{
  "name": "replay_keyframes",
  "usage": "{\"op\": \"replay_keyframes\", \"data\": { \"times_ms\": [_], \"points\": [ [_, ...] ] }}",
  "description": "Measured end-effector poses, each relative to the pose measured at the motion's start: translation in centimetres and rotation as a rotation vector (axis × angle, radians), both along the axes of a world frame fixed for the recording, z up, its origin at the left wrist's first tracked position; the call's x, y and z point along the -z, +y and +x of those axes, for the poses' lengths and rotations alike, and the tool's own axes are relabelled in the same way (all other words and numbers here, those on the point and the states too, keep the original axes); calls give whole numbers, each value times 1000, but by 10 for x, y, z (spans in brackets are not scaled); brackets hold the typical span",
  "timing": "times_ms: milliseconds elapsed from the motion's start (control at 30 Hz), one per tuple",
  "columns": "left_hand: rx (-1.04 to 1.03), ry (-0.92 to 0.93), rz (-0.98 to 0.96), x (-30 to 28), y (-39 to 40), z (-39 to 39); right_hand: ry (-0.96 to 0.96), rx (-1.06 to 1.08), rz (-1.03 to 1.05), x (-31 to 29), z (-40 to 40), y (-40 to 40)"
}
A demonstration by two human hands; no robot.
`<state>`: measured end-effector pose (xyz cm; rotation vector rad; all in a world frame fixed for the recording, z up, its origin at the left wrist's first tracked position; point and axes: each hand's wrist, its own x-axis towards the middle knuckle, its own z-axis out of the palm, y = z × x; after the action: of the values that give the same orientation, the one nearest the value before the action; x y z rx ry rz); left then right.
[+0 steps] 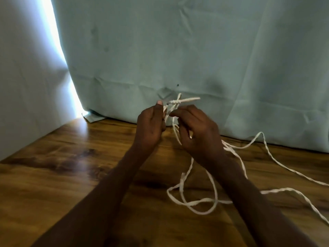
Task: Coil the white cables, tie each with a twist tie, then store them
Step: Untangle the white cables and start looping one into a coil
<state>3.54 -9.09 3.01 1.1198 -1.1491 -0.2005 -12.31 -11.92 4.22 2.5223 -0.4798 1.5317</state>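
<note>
A long white cable (195, 203) lies in loose loops on the wooden table (62, 175) and rises to my hands. Both hands are raised above the table's middle, close together. My left hand (151, 125) grips strands of the cable, thumb pointing up. My right hand (197, 132) holds the cable too, its index finger reaching toward the left hand. Short white ends (185, 100) cross and stick out above my fingers; whether one is a twist tie is unclear. More cable trails off to the right (284, 168).
A pale green curtain (178, 50) hangs right behind the table's far edge. Bright light shows through a gap at the left (58, 47). The table's left edge runs diagonally at the lower left.
</note>
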Motion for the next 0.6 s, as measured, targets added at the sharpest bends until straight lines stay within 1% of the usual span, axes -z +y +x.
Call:
{"op": "replay_keyframes", "data": {
  "times_ms": [33, 100, 133, 167, 200, 233, 267, 300, 333, 367, 400, 433, 467, 500, 533, 567, 600],
  "points": [
    [-90, -154, -46, 0, -1, 0, 23, -2, -18, 3, 1, 0],
    [-289, -454, -115, -1, -1, -4, -2, 57, 14, 4, -4, -1],
    [-369, -558, -143, -1, -1, -6, -46, 112, 72, 2, -7, -2],
    [-418, -617, -164, 0, -1, -8, -100, 187, 165, 0, -11, -3],
    [-432, -634, -181, 0, 0, -11, -151, 268, 289, 1, -15, -7],
    [-435, -613, -199, 1, 1, -13, -193, 331, 443, 0, -20, -9],
    [-448, -573, -212, 2, 1, -16, -243, 342, 623, -1, -24, -12],
    [-474, -522, -213, 3, 0, -18, -330, 279, 801, -2, -27, -13],
    [-502, -463, -197, 4, 0, -20, -446, 145, 968, -4, -30, -15],
    [-523, -390, -161, 6, -2, -20, -561, -38, 1129, -7, -33, -14],
    [-528, -303, -117, 8, -5, -18, -652, -252, 1274, -11, -35, -13],
    [-516, -187, -79, 10, -7, -13, -706, -439, 1372, -16, -38, -10],
    [-494, -48, -47, 9, -8, -7, -728, -551, 1415, -18, -41, -9],
    [-491, 74, -13, 8, -9, -1, -716, -583, 1419, -18, -42, -7],
    [-524, 127, 20, 6, -6, 2, -692, -548, 1393, -17, -41, -6],
    [-599, 83, 42, 4, -3, 5, -661, -455, 1337, -14, -38, -5],
    [-676, -22, 49, 3, -1, 5, -622, -359, 1260, -12, -35, -4]
  ]
}}
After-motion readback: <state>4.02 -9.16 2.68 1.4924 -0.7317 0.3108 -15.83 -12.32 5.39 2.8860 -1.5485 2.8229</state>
